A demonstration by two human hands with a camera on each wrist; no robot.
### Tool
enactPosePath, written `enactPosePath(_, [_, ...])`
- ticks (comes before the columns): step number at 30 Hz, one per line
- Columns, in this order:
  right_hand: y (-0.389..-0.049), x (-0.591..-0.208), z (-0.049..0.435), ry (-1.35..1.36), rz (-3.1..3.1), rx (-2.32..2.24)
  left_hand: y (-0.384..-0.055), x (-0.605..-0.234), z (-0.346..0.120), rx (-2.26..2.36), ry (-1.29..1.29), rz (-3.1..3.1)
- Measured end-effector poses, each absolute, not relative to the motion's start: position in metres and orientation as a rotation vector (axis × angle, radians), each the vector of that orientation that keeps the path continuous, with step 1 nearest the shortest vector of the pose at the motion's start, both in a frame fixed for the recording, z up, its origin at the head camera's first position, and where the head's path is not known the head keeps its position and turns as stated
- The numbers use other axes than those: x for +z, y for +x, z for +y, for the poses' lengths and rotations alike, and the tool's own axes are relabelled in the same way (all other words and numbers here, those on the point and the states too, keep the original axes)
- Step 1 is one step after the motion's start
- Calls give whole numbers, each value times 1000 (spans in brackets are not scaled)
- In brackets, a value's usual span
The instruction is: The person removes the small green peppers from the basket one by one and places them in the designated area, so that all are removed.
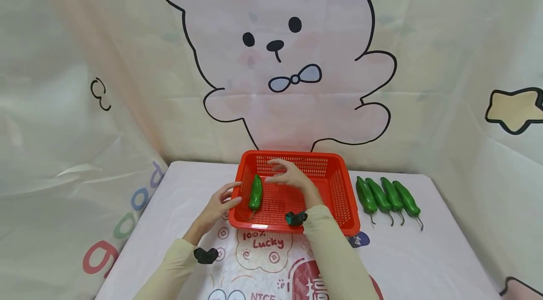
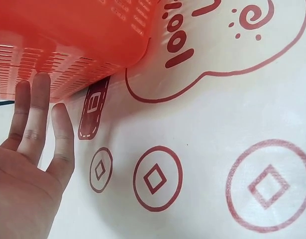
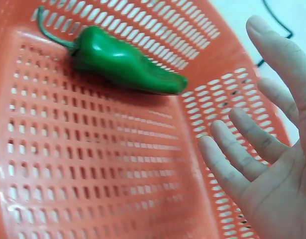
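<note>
A single green pepper lies inside the red plastic basket, along its left side. My right hand is over the basket, to the right of that pepper, fingers spread and holding nothing. In the right wrist view the pepper lies apart from the right hand. At the basket's left wall is my left hand, its fingers extended toward the rim. The left wrist view has the left hand's fingers up against or very near the basket's outer wall; contact is hard to tell.
Several green peppers lie in a row on the white printed tablecloth, right of the basket. A cartoon-printed curtain stands behind the table, with more sheeting at both sides.
</note>
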State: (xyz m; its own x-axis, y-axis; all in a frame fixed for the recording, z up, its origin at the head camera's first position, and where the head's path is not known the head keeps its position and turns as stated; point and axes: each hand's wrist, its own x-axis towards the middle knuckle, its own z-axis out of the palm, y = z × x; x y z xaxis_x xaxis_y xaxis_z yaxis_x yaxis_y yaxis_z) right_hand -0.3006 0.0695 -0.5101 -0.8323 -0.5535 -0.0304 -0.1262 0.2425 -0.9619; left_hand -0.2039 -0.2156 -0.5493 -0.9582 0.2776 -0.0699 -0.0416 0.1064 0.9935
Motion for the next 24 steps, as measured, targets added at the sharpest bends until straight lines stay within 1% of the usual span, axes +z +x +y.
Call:
enactPosePath(11, [-298, -529, 54, -426, 1994, -1651, -205, -551, -216, 1951, 255, 2146])
enactPosePath(24, [-305, -545, 40, -364, 1903, -1725, -205, -549, -215, 1933, 224, 2159])
